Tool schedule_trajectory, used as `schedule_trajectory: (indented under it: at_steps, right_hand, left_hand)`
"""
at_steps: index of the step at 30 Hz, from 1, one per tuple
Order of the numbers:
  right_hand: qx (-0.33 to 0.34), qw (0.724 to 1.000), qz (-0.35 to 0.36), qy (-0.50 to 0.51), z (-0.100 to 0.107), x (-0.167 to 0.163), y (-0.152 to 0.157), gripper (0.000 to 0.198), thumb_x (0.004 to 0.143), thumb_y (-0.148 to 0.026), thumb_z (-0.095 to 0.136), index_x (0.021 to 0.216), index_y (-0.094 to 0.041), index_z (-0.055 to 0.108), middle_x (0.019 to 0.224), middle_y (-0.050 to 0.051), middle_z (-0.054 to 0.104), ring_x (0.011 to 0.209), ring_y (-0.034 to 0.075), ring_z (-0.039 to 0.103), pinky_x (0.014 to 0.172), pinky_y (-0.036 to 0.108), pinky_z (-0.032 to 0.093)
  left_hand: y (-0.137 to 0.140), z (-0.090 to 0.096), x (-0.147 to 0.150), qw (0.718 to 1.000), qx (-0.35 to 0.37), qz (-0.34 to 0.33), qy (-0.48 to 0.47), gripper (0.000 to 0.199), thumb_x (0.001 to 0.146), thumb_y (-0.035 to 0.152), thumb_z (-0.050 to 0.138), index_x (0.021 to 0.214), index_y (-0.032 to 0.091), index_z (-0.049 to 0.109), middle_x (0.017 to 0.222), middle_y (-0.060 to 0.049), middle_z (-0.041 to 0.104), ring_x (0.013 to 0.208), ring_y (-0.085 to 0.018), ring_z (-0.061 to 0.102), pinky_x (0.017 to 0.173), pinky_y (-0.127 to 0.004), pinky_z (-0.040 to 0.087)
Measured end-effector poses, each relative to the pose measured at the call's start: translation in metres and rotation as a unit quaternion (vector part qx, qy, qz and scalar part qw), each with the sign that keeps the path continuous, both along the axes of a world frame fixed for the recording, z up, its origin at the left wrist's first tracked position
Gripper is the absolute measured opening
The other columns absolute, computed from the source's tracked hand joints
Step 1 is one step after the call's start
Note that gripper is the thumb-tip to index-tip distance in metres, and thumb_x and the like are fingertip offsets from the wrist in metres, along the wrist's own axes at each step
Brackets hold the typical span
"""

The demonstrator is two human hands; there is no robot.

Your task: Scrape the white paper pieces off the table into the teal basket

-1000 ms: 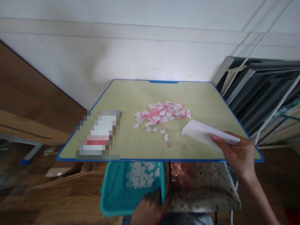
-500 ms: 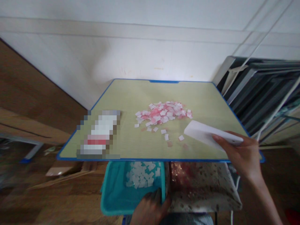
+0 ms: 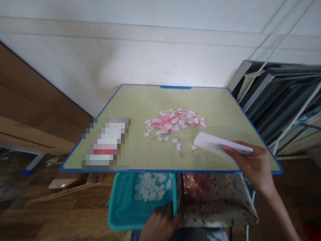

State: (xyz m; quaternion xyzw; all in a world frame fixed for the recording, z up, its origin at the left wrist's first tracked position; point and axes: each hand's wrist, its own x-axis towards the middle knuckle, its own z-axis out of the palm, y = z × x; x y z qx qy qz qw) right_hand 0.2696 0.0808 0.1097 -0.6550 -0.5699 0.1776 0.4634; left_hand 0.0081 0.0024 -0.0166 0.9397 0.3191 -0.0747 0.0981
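Note:
My right hand (image 3: 253,162) holds a flat white plastic scraper (image 3: 213,142) over the right part of the table, its far end close to a few loose squares. Small white and pink squares (image 3: 175,120) lie heaped in the middle of the tabletop (image 3: 140,100), several scattered nearer to me. My left hand (image 3: 160,222) is closed on the near right rim of a teal plastic tray (image 3: 120,214) below the table's front edge. White squares (image 3: 150,189) lie inside the tray.
A pixelated object (image 3: 106,144) lies at the table's left. Beside the tray is a stained pale surface (image 3: 218,201) with reddish shiny bits. Dark panels (image 3: 281,87) lean at the right, cardboard (image 3: 37,100) stands left, and a white wall (image 3: 160,50) rises behind.
My right hand has moved the scraper a little left and toward me, nearer to the loose squares. My left hand stays on the tray.

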Motion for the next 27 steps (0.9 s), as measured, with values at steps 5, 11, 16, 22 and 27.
schedule_trajectory:
  at_steps: [5, 11, 16, 22, 27]
  right_hand:
    - [0.032, 0.998, -0.039, -0.025, -0.004, 0.001, 0.004, 0.013, 0.067, -0.030, 0.064, 0.070, -0.017, 0.068, 0.057, 0.000, 0.066, 0.046, 0.012, 0.055, 0.040, 0.020, 0.040]
    - [0.046, 0.995, -0.074, -0.043, -0.005, 0.002, 0.005, 0.017, 0.067, -0.032, 0.063, 0.070, -0.017, 0.068, 0.055, 0.000, 0.065, 0.044, 0.012, 0.054, 0.039, 0.021, 0.040]
    - [0.034, 0.995, -0.072, -0.061, -0.003, 0.002, 0.006, 0.017, 0.067, -0.032, 0.062, 0.069, -0.016, 0.068, 0.056, 0.000, 0.065, 0.044, 0.011, 0.054, 0.038, 0.020, 0.039]
    - [0.080, 0.985, -0.141, -0.052, -0.005, 0.005, 0.002, 0.019, 0.065, -0.033, 0.064, 0.069, -0.015, 0.068, 0.057, 0.002, 0.066, 0.044, 0.012, 0.054, 0.039, 0.022, 0.040]
    - [0.068, 0.987, -0.143, -0.009, -0.007, 0.004, -0.006, 0.018, 0.062, -0.032, 0.067, 0.068, -0.016, 0.068, 0.055, 0.001, 0.065, 0.043, 0.013, 0.054, 0.038, 0.022, 0.041]
  left_hand:
    - [0.001, 0.005, 0.001, 1.000, -0.010, 0.000, 0.014, 0.049, 0.077, 0.020, 0.060, 0.122, 0.021, 0.040, 0.083, -0.007, 0.060, 0.069, -0.021, 0.056, 0.058, -0.031, 0.047]
    - [0.000, 0.001, 0.000, 1.000, -0.008, 0.006, -0.004, 0.047, 0.075, 0.017, 0.060, 0.118, 0.020, 0.044, 0.085, -0.008, 0.059, 0.070, -0.023, 0.056, 0.058, -0.033, 0.048]
    - [-0.001, -0.002, 0.001, 1.000, 0.003, -0.001, -0.003, 0.050, 0.074, 0.021, 0.062, 0.120, 0.021, 0.042, 0.083, -0.008, 0.060, 0.068, -0.023, 0.057, 0.056, -0.033, 0.048]
    - [0.001, 0.001, 0.002, 1.000, 0.000, 0.002, 0.004, 0.050, 0.074, 0.023, 0.063, 0.120, 0.021, 0.043, 0.082, -0.007, 0.060, 0.068, -0.021, 0.056, 0.056, -0.032, 0.048]
    - [-0.001, 0.002, 0.001, 1.000, -0.003, 0.007, -0.003, 0.048, 0.075, 0.021, 0.062, 0.119, 0.021, 0.043, 0.083, -0.007, 0.060, 0.067, -0.022, 0.055, 0.056, -0.031, 0.047]
